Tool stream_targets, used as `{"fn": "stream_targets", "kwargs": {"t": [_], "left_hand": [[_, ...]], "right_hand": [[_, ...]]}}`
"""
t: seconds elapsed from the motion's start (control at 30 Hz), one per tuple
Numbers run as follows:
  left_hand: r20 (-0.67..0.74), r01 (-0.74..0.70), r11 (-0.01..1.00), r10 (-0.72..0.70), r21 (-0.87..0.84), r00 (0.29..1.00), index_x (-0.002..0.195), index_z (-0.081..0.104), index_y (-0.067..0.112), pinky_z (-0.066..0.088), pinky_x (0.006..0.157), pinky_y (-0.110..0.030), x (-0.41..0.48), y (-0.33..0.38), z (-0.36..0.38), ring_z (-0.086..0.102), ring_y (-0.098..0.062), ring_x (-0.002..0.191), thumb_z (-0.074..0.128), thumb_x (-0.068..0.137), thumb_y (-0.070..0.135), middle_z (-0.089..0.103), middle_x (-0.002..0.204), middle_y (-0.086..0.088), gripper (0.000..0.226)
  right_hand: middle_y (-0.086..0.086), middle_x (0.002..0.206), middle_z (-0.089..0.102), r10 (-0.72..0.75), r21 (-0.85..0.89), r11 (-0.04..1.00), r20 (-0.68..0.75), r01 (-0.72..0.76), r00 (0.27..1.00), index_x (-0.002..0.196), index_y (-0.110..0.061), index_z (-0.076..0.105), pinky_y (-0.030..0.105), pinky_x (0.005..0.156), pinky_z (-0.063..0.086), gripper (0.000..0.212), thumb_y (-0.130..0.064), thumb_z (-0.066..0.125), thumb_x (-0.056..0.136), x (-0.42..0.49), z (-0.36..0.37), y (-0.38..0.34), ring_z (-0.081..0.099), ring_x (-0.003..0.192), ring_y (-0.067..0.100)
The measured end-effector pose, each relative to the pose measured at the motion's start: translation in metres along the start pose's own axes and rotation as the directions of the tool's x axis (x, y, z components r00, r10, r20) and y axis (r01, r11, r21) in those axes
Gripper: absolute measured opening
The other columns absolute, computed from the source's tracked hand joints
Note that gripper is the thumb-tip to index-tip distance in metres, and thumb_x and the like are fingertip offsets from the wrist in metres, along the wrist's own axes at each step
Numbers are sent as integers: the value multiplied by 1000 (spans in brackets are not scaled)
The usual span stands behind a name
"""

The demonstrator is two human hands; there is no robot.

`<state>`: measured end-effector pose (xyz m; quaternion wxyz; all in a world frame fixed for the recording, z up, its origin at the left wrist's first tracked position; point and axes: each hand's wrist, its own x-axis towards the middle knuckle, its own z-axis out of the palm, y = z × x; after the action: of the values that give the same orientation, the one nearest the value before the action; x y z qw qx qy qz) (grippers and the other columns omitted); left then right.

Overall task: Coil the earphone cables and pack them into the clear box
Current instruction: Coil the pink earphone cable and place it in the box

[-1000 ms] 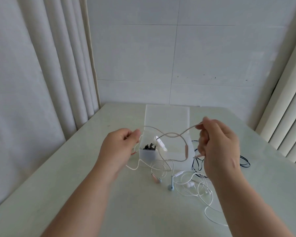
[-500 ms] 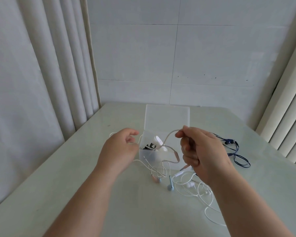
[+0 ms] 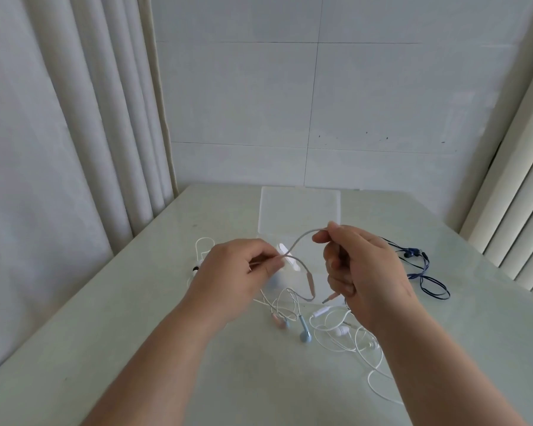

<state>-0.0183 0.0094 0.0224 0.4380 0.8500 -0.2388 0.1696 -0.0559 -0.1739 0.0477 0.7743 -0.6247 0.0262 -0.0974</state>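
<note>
Both hands were raised over the middle of the tabletop (image 3: 130, 348), each with a narrow grip on the same pinkish cable (image 3: 299, 242). The left hand (image 3: 234, 278) pinched it between thumb and forefinger. The right hand (image 3: 363, 278) held it at the fingertips a little higher and farther back, its other fingers curled round more of the cable. Between the two grips the cable rose in a short arch. A second length sagged below it, carrying a pink inline remote (image 3: 311, 282), and the plug (image 3: 330, 300) stuck out under the right hand.

The clear box (image 3: 300, 210) stood just behind the hands, centred and nearer the far edge, its lower part hidden by them.

Loose on the tabletop below the hands lay a pink earbud (image 3: 279, 322) and a blue earbud (image 3: 304, 335). Beside them a tangle of white earphones (image 3: 336, 332) trailed toward the near right edge. The dark blue earphones (image 3: 425, 272) lay right of the right hand, toward the right edge. Another white cable (image 3: 202, 244) looped left of the left hand.

A pale curtain (image 3: 90, 118) hung along the left edge, and blinds (image 3: 520, 195) stood by the far right corner.
</note>
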Motion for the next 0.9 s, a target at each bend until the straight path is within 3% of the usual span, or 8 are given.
{"fn": "stream_targets", "kwargs": {"t": [0.13,0.27,0.33,0.47,0.57,0.67,0.8,0.9], "left_hand": [[-62,152,981,-160,-124,985,72,68,33,47,61,-22,2,-1,-1,60,-2,59,70,85,30,68,66,16,14],[-59,269,904,-304,-331,951,82,69,20,50,55,-27,5,2,-3,62,-11,55,63,92,17,73,69,1,12],[-71,275,895,-318,-351,945,86,67,22,51,53,-27,5,3,-5,64,-15,56,59,94,16,73,71,1,12],[-67,271,925,-298,-267,952,84,61,25,53,51,-28,4,7,-2,68,-21,59,55,96,16,73,72,5,16],[-34,253,929,-272,-269,962,84,56,25,53,53,-34,3,9,2,69,-22,62,52,97,18,74,79,7,15],[20,214,921,-219,-326,975,76,57,30,52,63,-38,2,7,2,68,-16,72,57,93,24,73,88,5,18],[85,165,931,-144,-326,986,70,63,31,35,58,-17,3,3,-1,48,-4,58,65,87,15,57,60,18,23],[90,84,971,-66,-225,994,68,65,31,31,57,-13,3,2,-1,39,-3,57,70,84,6,44,60,17,29]], "right_hand": [[0,53,46,-18,-289,957,27,25,999,63,-12,71,24,45,25,27,-18,59,87,-4,1,-3,29,43,12],[-4,52,45,-108,-733,669,69,124,992,71,-8,69,23,48,28,30,-35,61,81,-8,5,1,32,46,10],[0,54,42,-118,-809,574,72,127,990,72,-2,62,23,47,28,35,-36,59,81,-7,7,6,31,49,13],[-2,49,40,-140,-839,537,15,89,990,60,-8,52,27,50,29,36,-36,56,82,-3,8,11,32,48,16],[4,55,59,-133,-808,581,31,103,991,66,-10,62,24,47,32,39,-43,55,87,-3,10,11,37,46,12],[-9,58,67,-112,-712,689,76,133,991,74,-14,71,16,40,30,35,-39,56,93,-6,14,10,35,38,6],[-4,68,71,-119,-647,751,64,132,991,77,-18,73,17,44,32,31,-37,55,95,-5,14,14,34,39,7],[-3,72,73,26,-389,921,-4,-26,1000,87,-23,75,25,56,38,31,-45,55,94,-3,16,15,43,50,10]]}}
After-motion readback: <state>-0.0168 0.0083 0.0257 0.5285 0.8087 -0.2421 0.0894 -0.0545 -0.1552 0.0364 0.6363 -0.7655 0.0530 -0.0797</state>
